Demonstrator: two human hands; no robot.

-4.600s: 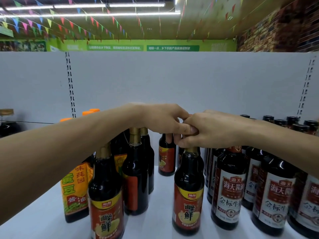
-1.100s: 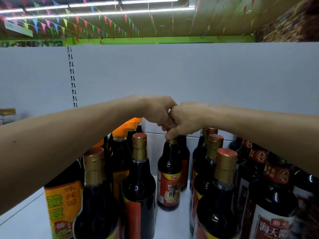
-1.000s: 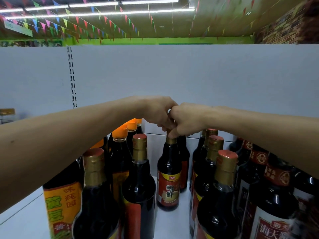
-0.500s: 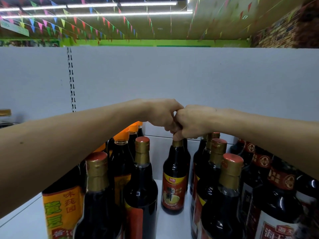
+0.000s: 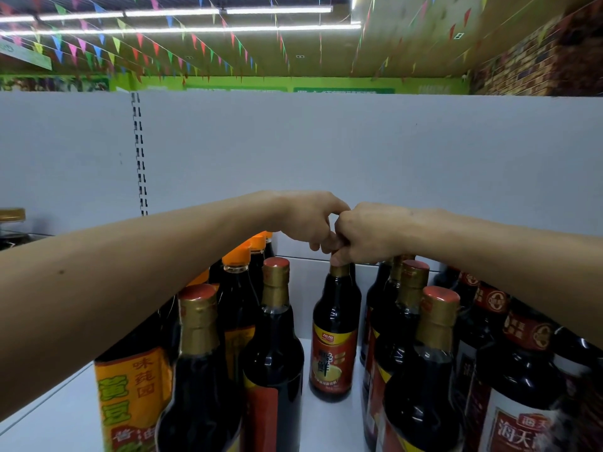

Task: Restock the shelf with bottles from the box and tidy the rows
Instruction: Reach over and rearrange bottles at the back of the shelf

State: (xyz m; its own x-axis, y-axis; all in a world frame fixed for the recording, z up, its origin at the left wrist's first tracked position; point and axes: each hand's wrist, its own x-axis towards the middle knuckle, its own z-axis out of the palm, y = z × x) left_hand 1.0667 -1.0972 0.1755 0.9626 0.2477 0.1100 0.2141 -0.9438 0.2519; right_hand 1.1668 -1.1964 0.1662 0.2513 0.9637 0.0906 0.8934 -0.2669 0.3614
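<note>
Risks first. The centre bottle was held only at the cap, with its body free below. My read is that any sideways drag from that high up would tip the base or swing it into its neighbours.

The gap was tight. The left row of gold-capped bottles stood just beside it on one side and the right row on the other. One knock could domino a row, glass on glass, on the smooth white shelf.

Both forearms reached over the near bottles, and the left one passed close above the orange-capped bottles. Pulling an elbow back low could clip a cap. Twisting by the cap to square the label might also loosen the cap instead of turning the bottle.

Hands:
- **Right hand**: fingers were curled tight round the centre bottle's cap, with the thumb on the gold neck.
- **Left hand**: fingers were curled under and the knuckles pressed against the right hand, just above the same cap. I couldn't tell whether it pinched the cap, something behind it, or nothing, because the right hand hid the contact.

The centre bottle stood upright and looked seated on the shelf. It was far down the gap between the two rows, short of the back panel. The box wasn't in view.
</note>
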